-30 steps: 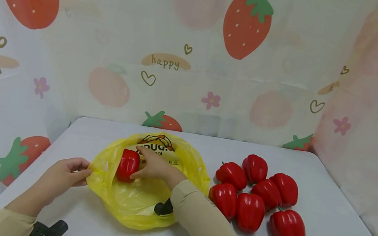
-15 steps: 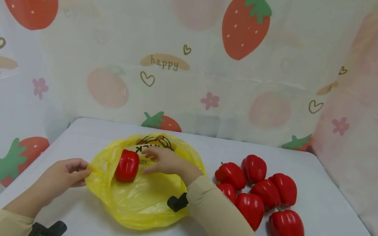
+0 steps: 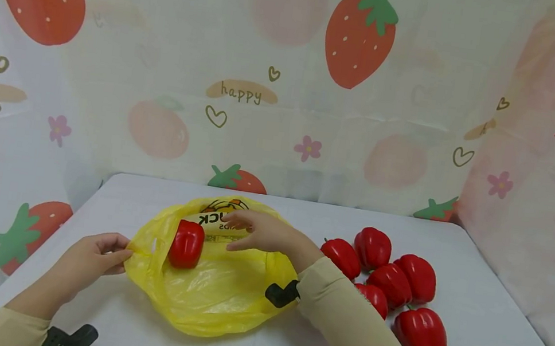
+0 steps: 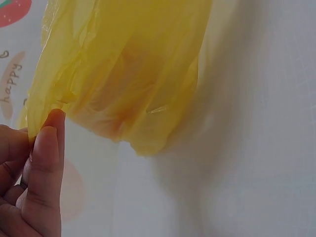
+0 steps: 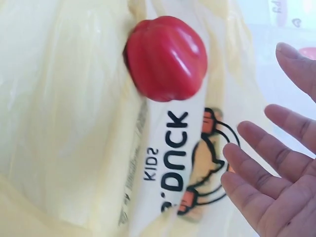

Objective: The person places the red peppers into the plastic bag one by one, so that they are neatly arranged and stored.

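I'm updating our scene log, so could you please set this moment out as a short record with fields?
left hand: fingers pinch the left edge of the bag
right hand: holds nothing, fingers spread, over the bag
bag: yellow, open, on the white table, with black lettering
inside: red pepper, one visible, neither hand touching it
outside: six red peppers in view, right of the bag, some partly behind the right sleeve
backdrop: strawberries, hearts, flowers

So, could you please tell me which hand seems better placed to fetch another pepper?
Probably the right hand: it holds nothing and is nearer the peppers on the table, while the left hand pinches the edge of the yellow bag.
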Available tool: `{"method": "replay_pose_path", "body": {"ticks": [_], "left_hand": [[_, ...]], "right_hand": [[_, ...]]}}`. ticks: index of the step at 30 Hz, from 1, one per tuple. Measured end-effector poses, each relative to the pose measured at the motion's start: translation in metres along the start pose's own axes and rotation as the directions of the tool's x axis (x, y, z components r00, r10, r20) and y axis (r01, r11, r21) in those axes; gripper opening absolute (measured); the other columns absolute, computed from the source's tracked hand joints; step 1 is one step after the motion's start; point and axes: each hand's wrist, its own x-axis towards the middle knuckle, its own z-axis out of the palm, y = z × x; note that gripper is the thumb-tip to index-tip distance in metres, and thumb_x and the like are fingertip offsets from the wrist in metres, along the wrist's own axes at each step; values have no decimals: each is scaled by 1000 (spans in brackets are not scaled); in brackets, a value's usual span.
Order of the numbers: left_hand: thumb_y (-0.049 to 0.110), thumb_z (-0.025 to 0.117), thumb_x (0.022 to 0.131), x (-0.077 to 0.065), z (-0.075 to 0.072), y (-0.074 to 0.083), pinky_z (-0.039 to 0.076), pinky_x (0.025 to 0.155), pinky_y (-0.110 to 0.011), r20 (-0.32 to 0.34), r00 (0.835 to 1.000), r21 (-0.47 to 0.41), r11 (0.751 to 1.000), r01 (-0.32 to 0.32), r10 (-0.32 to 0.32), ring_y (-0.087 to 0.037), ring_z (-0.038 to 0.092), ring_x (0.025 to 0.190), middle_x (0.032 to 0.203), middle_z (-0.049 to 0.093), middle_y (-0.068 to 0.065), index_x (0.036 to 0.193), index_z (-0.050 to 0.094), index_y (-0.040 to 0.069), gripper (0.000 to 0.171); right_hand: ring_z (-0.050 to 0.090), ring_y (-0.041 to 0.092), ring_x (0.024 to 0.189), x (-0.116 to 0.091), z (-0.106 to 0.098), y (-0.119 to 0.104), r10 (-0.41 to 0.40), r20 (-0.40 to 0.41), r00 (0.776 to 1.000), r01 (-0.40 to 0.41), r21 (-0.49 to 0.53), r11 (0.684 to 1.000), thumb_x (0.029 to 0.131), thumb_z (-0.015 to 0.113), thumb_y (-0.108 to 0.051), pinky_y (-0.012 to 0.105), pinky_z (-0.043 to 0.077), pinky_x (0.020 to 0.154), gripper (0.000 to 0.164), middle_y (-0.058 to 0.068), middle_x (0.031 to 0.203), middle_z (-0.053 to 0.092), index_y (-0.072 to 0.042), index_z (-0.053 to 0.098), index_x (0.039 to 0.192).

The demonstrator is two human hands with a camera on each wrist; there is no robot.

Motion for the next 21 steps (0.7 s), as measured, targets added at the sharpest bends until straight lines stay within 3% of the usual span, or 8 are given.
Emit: {"method": "replay_pose_path", "body": {"ticks": [11,21], "left_hand": [[28,59,89,-2,2,2,55,74,-29,-7,1000,7,1000,9,-9,-16,62,83,101,62,-10,110,58,1,35],[31,60,88,0,2,1,54,74,-29,-15,1000,-2,1000,14,-14,-16,63,83,101,62,-9,110,58,2,36]], "right_hand": [[47,16,120,-25,-32,3,-3,-56,998,4,3,1000,79,72,-29,36,34,104,52,-6,123,55,-23,51,126],[42,18,123,-68,-71,15,25,-82,996,-25,-7,1000,80,70,-30,40,34,105,58,-2,131,49,-25,45,132]]}}
